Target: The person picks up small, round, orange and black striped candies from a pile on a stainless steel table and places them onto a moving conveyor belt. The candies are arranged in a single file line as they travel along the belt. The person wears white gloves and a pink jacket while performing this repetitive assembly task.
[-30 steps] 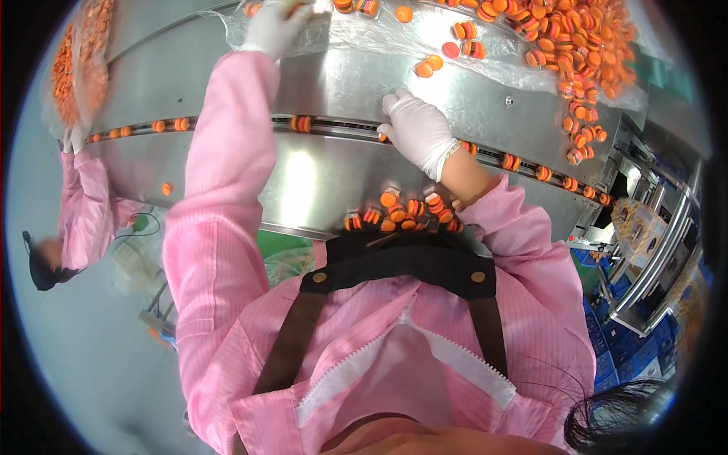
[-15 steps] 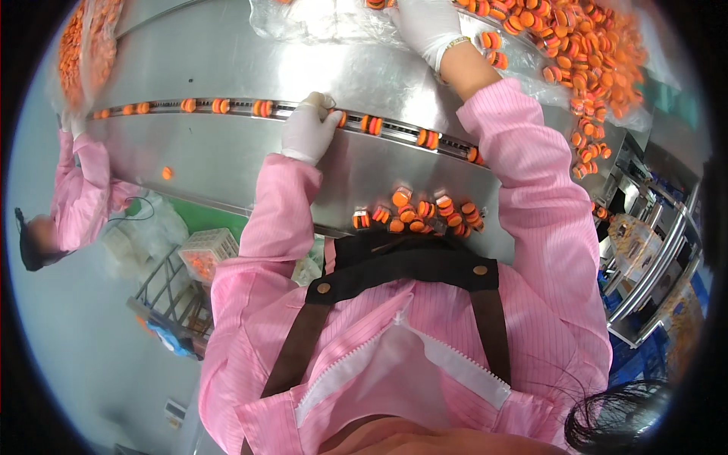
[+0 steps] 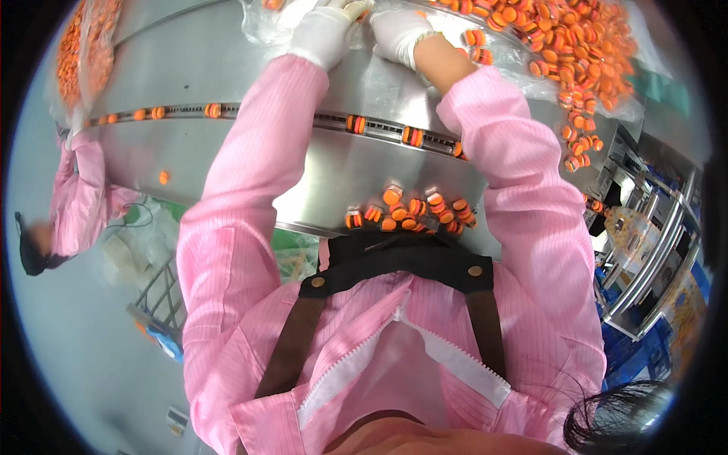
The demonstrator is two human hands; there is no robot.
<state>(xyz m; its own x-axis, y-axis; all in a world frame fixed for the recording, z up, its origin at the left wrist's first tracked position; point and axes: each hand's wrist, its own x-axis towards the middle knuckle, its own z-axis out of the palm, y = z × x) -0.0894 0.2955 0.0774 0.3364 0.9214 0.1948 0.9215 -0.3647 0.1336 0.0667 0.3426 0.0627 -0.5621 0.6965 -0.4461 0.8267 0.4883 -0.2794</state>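
Observation:
My left hand, in a white glove, is at the far side of the steel table, its fingers bent together near the top edge. A bit of an orange burger-shaped candy shows at its fingertips. Close beside it on the right is my right hand, also gloved, its fingers curled; what they hold, if anything, is hidden. Below both hands, a narrow conveyor track carries spaced-out candies, such as one candy. My left forearm crosses over the track and hides part of it.
A big heap of candies lies on clear plastic at the far right. Several wrapped candies lie near the table's front edge. At far left, a person in pink stands by a candy-filled bag. Metal racks stand right.
My left hand has left the track and moved up to the far side, next to my right hand. My right hand has shifted slightly down and left. The candies on the track have moved left.

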